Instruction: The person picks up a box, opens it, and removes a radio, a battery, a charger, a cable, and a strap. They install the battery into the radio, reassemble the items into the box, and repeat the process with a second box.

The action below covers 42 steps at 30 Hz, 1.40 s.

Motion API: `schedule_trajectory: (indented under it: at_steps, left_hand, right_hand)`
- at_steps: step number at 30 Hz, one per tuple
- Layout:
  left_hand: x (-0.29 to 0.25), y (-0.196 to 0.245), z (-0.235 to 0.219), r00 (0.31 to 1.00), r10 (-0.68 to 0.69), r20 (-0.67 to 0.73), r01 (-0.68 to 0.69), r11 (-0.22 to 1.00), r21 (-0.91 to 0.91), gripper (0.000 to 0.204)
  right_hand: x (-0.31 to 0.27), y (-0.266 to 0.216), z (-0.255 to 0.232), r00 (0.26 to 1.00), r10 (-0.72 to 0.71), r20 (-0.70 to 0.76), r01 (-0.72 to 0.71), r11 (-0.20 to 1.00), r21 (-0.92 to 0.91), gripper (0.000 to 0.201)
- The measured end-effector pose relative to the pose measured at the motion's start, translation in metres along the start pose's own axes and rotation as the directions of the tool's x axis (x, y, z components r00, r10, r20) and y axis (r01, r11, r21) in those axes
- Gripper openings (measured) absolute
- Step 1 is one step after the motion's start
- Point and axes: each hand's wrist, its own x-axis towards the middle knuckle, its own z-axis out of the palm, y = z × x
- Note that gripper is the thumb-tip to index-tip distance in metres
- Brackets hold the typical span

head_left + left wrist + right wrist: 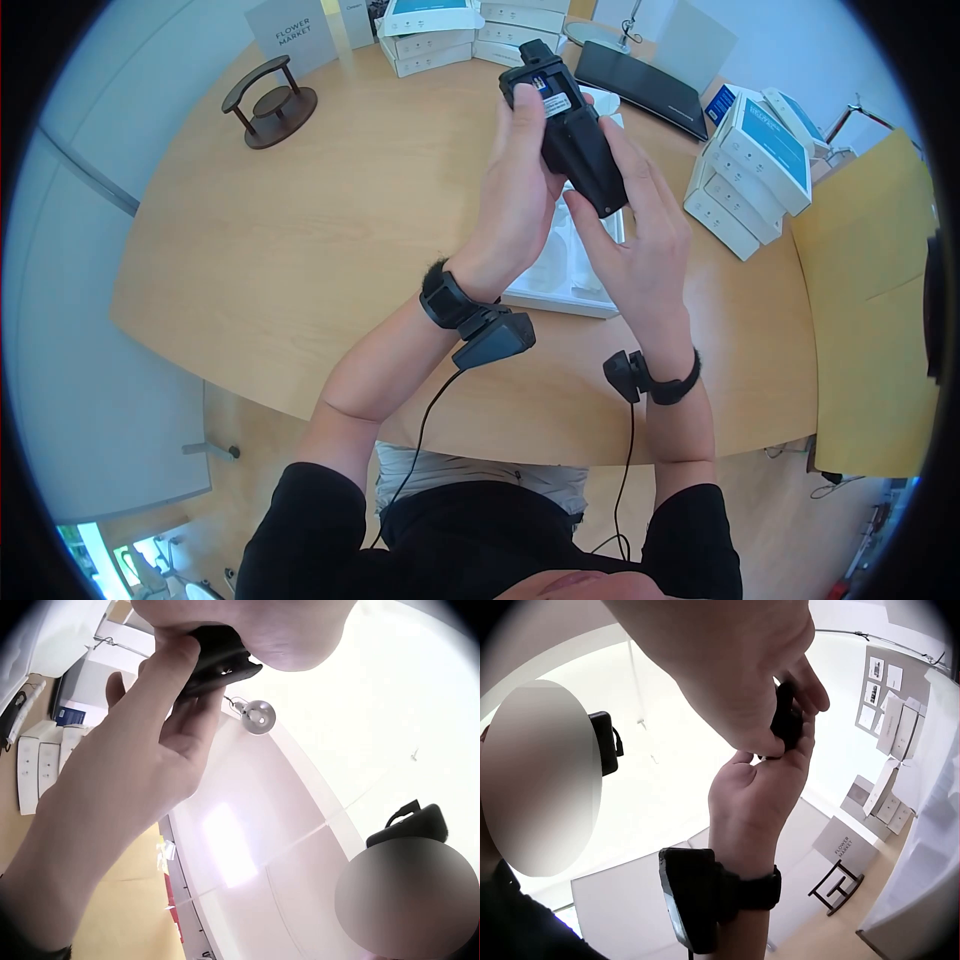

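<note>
A black handheld device (575, 135) with a white label near its top is held up above the wooden table (300, 250). My left hand (520, 180) grips its upper part from the left. My right hand (640, 250) holds its lower end from the right, fingers along its side. In the left wrist view the right hand (127, 765) pinches the black device (217, 656) under the left palm (262, 630). In the right wrist view the device (784, 712) shows dark between the right hand (735, 667) and the left hand (757, 787).
A white tray (570, 290) lies on the table under the hands. White boxes are stacked at the right (745, 170) and at the back (430, 35). A black flat device (640, 85), a dark wooden stand (270, 100) and a "Flower Market" sign (292, 35) stand further back.
</note>
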Motion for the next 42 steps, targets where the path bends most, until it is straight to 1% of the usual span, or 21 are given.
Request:
schedule_trajectory:
  at_steps: [2, 5, 6, 8, 9, 11, 14, 15, 16, 19, 22, 23, 25, 26, 28, 29, 30, 33, 36, 38, 42]
  left_hand:
    - [0.004, 0.002, -0.006, 0.999, -0.018, -0.033, 0.018, 1.0, -0.011, 0.059]
    - [0.016, 0.008, -0.02, 0.995, 0.082, -0.059, -0.084, 0.996, -0.036, 0.059]
    - [0.021, 0.009, -0.027, 0.992, 0.118, -0.042, -0.123, 0.986, -0.115, 0.058]
    - [0.022, 0.014, -0.029, 0.988, 0.15, -0.032, -0.152, 0.984, -0.091, 0.058]
    - [0.022, 0.015, -0.027, 0.986, 0.164, -0.026, -0.166, 0.983, -0.082, 0.058]
    - [0.018, 0.01, -0.016, 0.991, 0.13, -0.015, -0.131, 0.988, -0.08, 0.06]
    - [0.0, -0.001, 0.004, 0.996, 0.08, 0.039, -0.079, 0.996, -0.044, 0.061]
    - [-0.006, -0.004, 0.008, 0.996, 0.064, 0.061, -0.063, 0.998, -0.025, 0.061]
    - [-0.01, -0.007, 0.009, 0.989, 0.111, 0.095, -0.119, 0.99, 0.077, 0.054]
    - [-0.005, -0.019, 0.001, 0.968, 0.203, 0.146, -0.228, 0.958, 0.177, 0.05]
    - [0.007, -0.018, -0.009, 0.954, 0.246, 0.171, -0.274, 0.948, 0.16, 0.05]
    - [0.009, -0.016, -0.012, 0.954, 0.232, 0.187, -0.265, 0.948, 0.176, 0.05]
    - [0.01, -0.008, -0.014, 0.955, 0.2, 0.22, -0.246, 0.947, 0.206, 0.05]
    - [0.007, -0.004, -0.013, 0.956, 0.145, 0.255, -0.197, 0.962, 0.19, 0.053]
    - [-0.001, 0.003, -0.006, 0.943, 0.035, 0.33, -0.092, 0.983, 0.159, 0.058]
    - [-0.004, 0.002, -0.005, 0.94, 0.018, 0.342, -0.086, 0.979, 0.186, 0.059]
    - [-0.006, -0.001, -0.004, 0.935, 0.0, 0.354, -0.08, 0.974, 0.212, 0.06]
    - [-0.008, -0.004, -0.003, 0.921, -0.035, 0.388, -0.072, 0.964, 0.257, 0.061]
    - [-0.008, -0.006, -0.003, 0.917, -0.029, 0.398, -0.1, 0.949, 0.298, 0.061]
    - [-0.006, -0.01, -0.006, 0.914, -0.016, 0.406, -0.124, 0.941, 0.314, 0.06]
    - [-0.006, -0.009, -0.007, 0.911, -0.011, 0.412, -0.143, 0.929, 0.341, 0.048]
  right_hand:
    - [0.002, -0.004, -0.008, 0.998, -0.021, 0.052, 0.021, 1.0, -0.002, 0.067]
    - [0.005, -0.019, -0.032, 0.945, 0.214, 0.246, -0.224, 0.975, 0.011, 0.066]
    - [0.006, -0.017, -0.036, 0.939, 0.232, 0.254, -0.24, 0.971, 0.001, 0.066]
    - [0.006, -0.014, -0.041, 0.924, 0.273, 0.267, -0.276, 0.961, -0.025, 0.065]
    - [0.006, -0.014, -0.039, 0.956, 0.21, 0.203, -0.216, 0.976, 0.009, 0.066]
    - [0.006, -0.011, -0.027, 0.994, 0.084, 0.069, -0.088, 0.994, 0.06, 0.067]
    - [0.001, -0.007, -0.005, 0.998, -0.048, -0.042, 0.044, 0.994, -0.096, 0.073]
    - [-0.002, -0.006, -0.005, 0.999, -0.021, -0.034, 0.018, 0.995, -0.099, 0.075]
    - [-0.004, -0.005, -0.005, 1.0, 0.004, -0.026, -0.006, 0.995, -0.103, 0.077]
    - [-0.004, -0.007, -0.005, 0.998, 0.059, 0.025, -0.056, 0.991, -0.12, 0.083]
    - [-0.003, -0.009, -0.01, 0.992, 0.073, 0.102, -0.06, 0.991, -0.122, 0.088]
    - [-0.001, -0.009, -0.013, 0.989, 0.073, 0.13, -0.057, 0.991, -0.118, 0.09]
    - [0.007, -0.006, -0.025, 0.991, -0.012, 0.135, 0.034, 0.986, -0.163, 0.103]
    - [0.01, -0.003, -0.028, 0.989, -0.054, 0.14, 0.08, 0.979, -0.187, 0.11]
    - [0.014, 0.002, -0.026, 0.991, -0.077, 0.111, 0.085, 0.994, -0.071, 0.123]
    - [0.015, 0.005, -0.027, 0.992, -0.085, 0.096, 0.087, 0.996, -0.016, 0.13]
    - [0.013, 0.009, -0.027, 0.987, -0.072, 0.141, 0.069, 0.997, 0.026, 0.141]
    - [0.014, 0.009, -0.035, 0.976, -0.041, 0.213, 0.035, 0.999, 0.03, 0.135]
    - [0.012, 0.014, -0.032, 0.98, -0.055, 0.193, 0.034, 0.993, 0.112, 0.125]
    - [0.011, 0.015, -0.031, 0.983, -0.038, 0.18, 0.021, 0.995, 0.098, 0.119]
    - [0.008, 0.018, -0.028, 0.987, 0.0, 0.162, -0.021, 0.992, 0.124, 0.112]
